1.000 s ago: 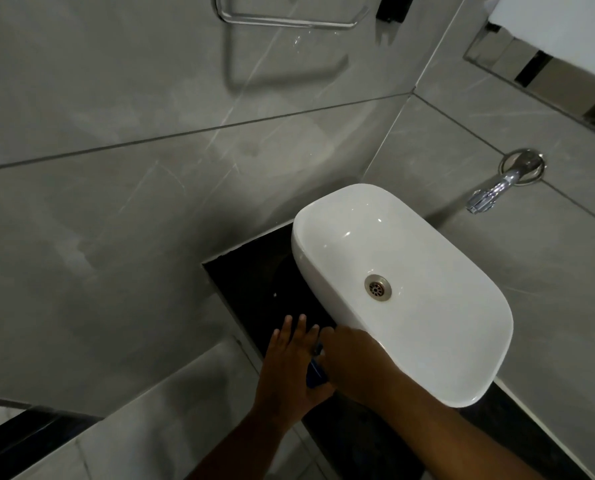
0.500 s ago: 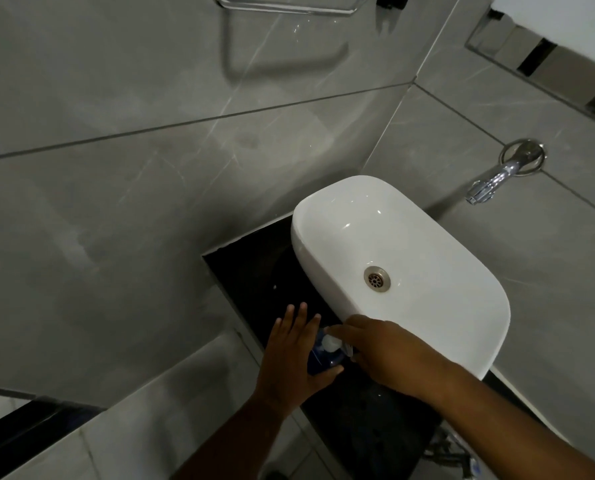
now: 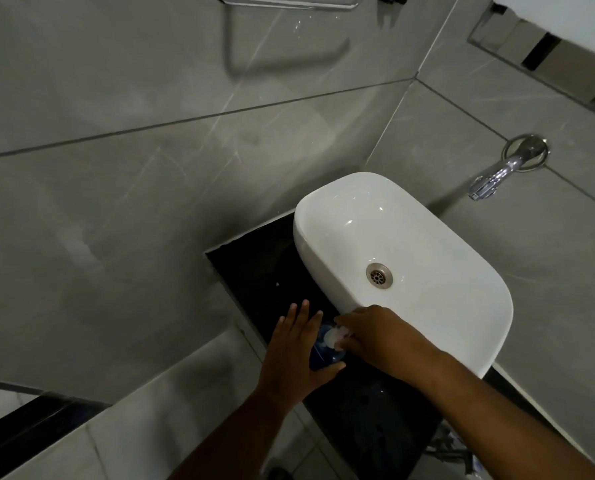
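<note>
A blue bottle (image 3: 323, 355) with a white pump top (image 3: 334, 334) stands on the black counter (image 3: 254, 271), just left of the white basin (image 3: 410, 237). My left hand (image 3: 296, 355) holds the bottle's side, thumb wrapped under it, fingers stretched along its far side. My right hand (image 3: 379, 337) lies over the pump top, fingertips touching it. Most of the bottle is hidden between the two hands.
A chrome tap (image 3: 496, 174) juts from the grey tiled wall to the right of the basin. The basin's drain (image 3: 379, 276) is bare. A metal towel rail (image 3: 289, 3) hangs high on the wall. Pipework shows under the counter at lower right.
My right hand has slid back from over the bottle, uncovering the white pump top, and now rests its fingertips on it. My left hand has stayed against the bottle.
</note>
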Demonstrator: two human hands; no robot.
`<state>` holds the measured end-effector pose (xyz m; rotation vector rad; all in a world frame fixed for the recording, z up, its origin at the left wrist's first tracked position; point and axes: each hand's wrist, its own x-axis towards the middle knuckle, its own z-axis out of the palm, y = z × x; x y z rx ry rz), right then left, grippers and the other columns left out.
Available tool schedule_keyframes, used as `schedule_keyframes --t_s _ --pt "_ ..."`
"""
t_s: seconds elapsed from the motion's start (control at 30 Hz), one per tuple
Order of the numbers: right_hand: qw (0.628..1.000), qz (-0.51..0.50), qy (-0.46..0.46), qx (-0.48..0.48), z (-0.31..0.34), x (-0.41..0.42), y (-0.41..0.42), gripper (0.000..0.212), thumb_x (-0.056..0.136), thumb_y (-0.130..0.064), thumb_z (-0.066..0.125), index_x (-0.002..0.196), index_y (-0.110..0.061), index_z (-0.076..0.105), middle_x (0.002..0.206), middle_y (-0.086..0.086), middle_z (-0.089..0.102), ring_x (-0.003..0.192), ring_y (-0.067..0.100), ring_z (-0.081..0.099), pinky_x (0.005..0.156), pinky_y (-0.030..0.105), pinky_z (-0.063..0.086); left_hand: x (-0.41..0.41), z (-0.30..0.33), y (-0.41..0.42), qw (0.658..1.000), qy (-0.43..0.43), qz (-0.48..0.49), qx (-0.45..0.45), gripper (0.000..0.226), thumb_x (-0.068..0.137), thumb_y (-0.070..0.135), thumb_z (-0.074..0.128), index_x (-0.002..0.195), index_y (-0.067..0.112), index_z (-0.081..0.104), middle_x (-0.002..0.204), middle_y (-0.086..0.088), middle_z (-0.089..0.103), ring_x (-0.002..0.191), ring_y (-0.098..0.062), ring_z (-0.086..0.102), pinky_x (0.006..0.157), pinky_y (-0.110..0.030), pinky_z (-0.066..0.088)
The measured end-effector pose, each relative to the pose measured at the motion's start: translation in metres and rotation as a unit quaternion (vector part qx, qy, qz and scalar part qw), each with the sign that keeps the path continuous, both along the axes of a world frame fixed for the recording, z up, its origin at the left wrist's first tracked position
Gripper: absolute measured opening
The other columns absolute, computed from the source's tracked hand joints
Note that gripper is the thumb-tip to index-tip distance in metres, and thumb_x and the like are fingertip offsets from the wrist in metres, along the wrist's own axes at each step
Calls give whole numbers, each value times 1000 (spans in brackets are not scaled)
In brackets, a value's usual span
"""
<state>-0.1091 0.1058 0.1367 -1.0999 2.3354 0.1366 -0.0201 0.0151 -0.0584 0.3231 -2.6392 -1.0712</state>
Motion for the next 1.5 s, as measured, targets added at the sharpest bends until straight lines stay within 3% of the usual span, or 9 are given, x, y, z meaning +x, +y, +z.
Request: schedule_keyframes --t_s 0.17,0.27,0.37,0.43,0.63,0.8,0.97,1.2,1.5 --pt "993 -45 -7 -111 -15 0 21 66 80 -49 67 137 -25 45 123 -1 64 105 13 62 89 32 53 1 6 -3 998 -32 -38 32 106 72 84 50 152 28 7 161 2 -1 148 -18 -1 118 -50 19" --pt "971 -122 -60 -194 -34 7 35 37 72 -53 70 103 -37 58 84 -10 70 68 2 64 61 24 54 6 12 -5 994 -9 -70 81 125 64 83 62 148 34 -16 161 6 -14 148 -14 -5 119 -43 18" --pt "950 -190 -79 -235 -59 17 42 18 75 -42 73 90 -38 63 78 -10 71 67 4 67 57 20 53 10 14 -10 992 5 -63 105 128 65 73 71 147 35 -20 160 11 -15 147 -10 -3 117 -30 16" --pt "935 -233 -84 -254 -75 24 43 10 78 -33 74 84 -32 66 72 -2 71 65 11 67 59 30 57 10 15 -10 992 -14 -63 112 115 73 67 68 146 36 -15 161 8 -8 147 -10 0 117 -29 17" --pt "927 -246 -73 -273 -95 23 21 29 79 -24 75 67 -44 57 65 -35 64 59 -14 59 51 3 41 6 12 -23 981 -74 -5 182 95 81 55 69 151 29 11 152 0 37 135 -12 37 100 -14 28" --pt "934 -214 -44 -283 -102 -3 -36 10 80 -30 72 80 -33 63 63 -18 61 60 -6 58 55 12 40 -11 19 -68 974 -40 65 215 88 80 35 79 149 18 27 149 -5 42 134 -15 40 98 -7 26" --pt "937 -172 -86 -290 -104 -31 -106 15 84 -26 66 99 -23 68 85 -7 71 77 7 66 67 25 49 -27 32 -127 969 7 117 218 57 76 25 83 125 11 57 115 -7 68 105 -19 63 92 -41 52" --pt "931 -153 -88 -319 -110 -47 -164 14 86 -22 63 80 -10 66 65 -4 64 48 -6 54 45 5 39 -40 37 -178 966 -11 142 213 66 77 26 81 135 19 49 126 -4 64 113 -20 60 95 -39 51" --pt "914 -163 -103 -356 -98 -37 -179 5 89 -27 63 85 -24 61 86 -6 67 66 -8 56 58 2 43 -43 42 -188 964 -20 156 213 63 78 33 79 133 23 50 127 0 63 111 -18 60 91 -28 48"
